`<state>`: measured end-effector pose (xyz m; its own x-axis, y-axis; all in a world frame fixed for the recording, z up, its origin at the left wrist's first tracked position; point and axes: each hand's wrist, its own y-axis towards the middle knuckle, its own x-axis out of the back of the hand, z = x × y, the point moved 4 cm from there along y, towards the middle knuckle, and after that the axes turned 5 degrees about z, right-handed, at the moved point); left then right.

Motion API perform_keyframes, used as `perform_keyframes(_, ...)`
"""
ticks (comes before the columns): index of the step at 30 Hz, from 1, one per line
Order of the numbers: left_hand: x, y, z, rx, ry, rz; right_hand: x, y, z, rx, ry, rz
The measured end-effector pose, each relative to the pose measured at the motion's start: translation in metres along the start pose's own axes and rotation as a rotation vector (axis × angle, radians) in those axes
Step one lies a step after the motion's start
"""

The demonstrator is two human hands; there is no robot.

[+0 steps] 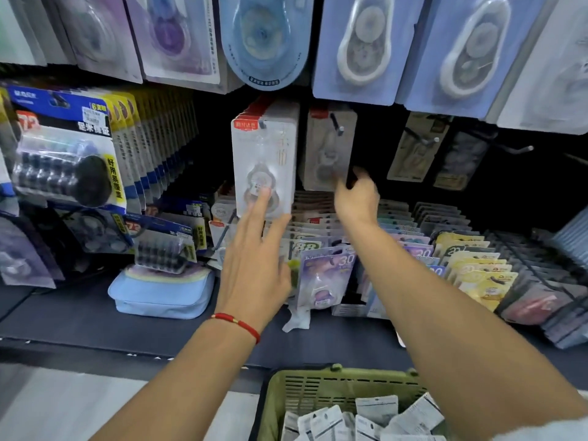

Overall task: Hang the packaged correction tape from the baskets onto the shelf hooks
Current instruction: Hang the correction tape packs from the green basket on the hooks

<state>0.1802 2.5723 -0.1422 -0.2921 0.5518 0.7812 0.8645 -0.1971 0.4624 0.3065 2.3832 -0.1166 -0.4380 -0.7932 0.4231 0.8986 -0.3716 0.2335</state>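
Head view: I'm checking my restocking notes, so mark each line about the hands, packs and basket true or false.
1. The left hand touches a white pack on a hook with straight fingers. True.
2. The right hand reaches into the green basket. False: it reaches up to a grey pack hanging on the shelf.
3. The basket holds white packs. True.
4. A red bracelet sits on the right wrist. False: on the left.
5. The blue pouch hangs on a hook. False: it lies on the shelf.
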Motion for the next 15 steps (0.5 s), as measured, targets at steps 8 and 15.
perform_keyframes(8, -0.044, -0.039, -0.019, -0.274, 0.407, 0.53, 0.09, -0.105, -0.1, 0.13, -0.473, 0.268)
perform_keyframes(15, -0.117, -0.137, -0.004, -0.162, 0.567, 1.115, 0.159, -0.188, -0.275, -0.081, -1.23, 0.667)
